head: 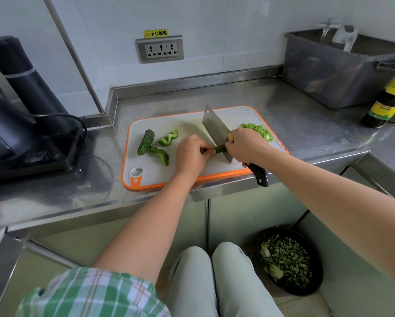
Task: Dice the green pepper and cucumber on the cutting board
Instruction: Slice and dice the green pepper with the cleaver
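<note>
At the middle of the white plastic cutting board with an orange rim (pixel 164 172), the left hand (pixel 193 154) pinches a green pepper strip (pixel 219 149), and the right hand (pixel 246 145) grips the black handle of a steel cleaver (pixel 214 129), its blade against the strip. A bumpy dark green cucumber piece (pixel 145 142) and two curved green pepper pieces (pixel 168 138) lie on the board's left part; diced green bits (pixel 259 131) are heaped at its far right corner.

Grey tub (pixel 333 72), sauce bottle (pixel 388 99), wall socket (pixel 160 49), black appliance (pixel 20 99), scrap bin (pixel 318 268) on floor
</note>
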